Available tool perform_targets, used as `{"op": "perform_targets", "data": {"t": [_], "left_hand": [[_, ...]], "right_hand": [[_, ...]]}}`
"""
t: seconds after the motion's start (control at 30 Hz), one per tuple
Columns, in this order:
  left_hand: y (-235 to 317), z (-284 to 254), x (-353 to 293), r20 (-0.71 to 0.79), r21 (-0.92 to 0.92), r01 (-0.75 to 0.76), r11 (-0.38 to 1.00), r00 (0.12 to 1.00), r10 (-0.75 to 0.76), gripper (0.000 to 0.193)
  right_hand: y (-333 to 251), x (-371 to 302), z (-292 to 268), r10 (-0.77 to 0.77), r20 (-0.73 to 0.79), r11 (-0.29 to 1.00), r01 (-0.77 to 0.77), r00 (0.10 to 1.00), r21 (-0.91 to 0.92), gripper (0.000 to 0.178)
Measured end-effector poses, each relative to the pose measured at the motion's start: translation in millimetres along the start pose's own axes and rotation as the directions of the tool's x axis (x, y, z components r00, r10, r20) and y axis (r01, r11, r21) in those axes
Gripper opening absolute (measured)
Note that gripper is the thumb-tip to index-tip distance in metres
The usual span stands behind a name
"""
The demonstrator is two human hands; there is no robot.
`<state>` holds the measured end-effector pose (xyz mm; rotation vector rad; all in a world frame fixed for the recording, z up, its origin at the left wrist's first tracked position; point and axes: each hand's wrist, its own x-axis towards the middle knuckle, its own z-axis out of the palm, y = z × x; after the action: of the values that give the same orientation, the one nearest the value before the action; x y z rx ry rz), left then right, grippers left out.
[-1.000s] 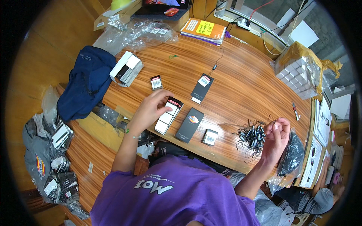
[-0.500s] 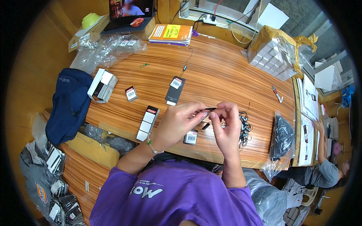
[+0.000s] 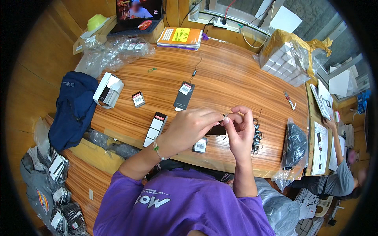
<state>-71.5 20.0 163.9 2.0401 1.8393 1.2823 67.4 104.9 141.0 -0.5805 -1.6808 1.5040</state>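
Dark handwriting (image 3: 181, 33) on yellow note (image 3: 181, 35), white letters (image 3: 152, 202) (large) on purple shirt (image 3: 189, 200)

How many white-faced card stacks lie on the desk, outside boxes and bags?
3: a small stack right of the white box, a long stack left of the left hand, another small stack between it and the right hand. More may be hidden.

- There are two hands: one left hand (image 3: 193, 124), one right hand (image 3: 239, 129).
- One dark flat piece (image 3: 217, 130), at the hands.
- Two small label stacks: left stack (image 3: 138, 99), near stack (image 3: 200, 146).
- One long label stack (image 3: 154, 128), left.
- One grey tag (image 3: 183, 97), farther.
- One cord heap (image 3: 257, 137), right.
- One white box (image 3: 106, 89), left.
- One laptop (image 3: 138, 24), far left.
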Motion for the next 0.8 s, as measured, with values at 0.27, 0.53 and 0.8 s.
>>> {"op": "perform_targets", "data": {"t": [0.27,0.53,0.8], "left_hand": [[-6.5,-1.7,10.5,-0.076,0.25,-0.221,0.943,0.966,0.247,0.016],[-9.5,5.3,9.4,-0.002,0.277,-0.334,0.901,0.938,0.348,0.015],[-24.8,13.2,-2.5,-0.129,-0.007,-0.122,0.993,0.984,0.12,0.01]], "right_hand": [[-4.9,9.8,-10.3,0.215,0.102,0.937,-0.235,0.971,0.258,0.01],[9.4,17.2,-19.7,0.188,-0.101,0.814,-0.098,0.977,0.572,0.005],[5.8,31.8,-25.1,-0.082,-0.09,0.596,0.122,0.992,0.794,0.008]]}}
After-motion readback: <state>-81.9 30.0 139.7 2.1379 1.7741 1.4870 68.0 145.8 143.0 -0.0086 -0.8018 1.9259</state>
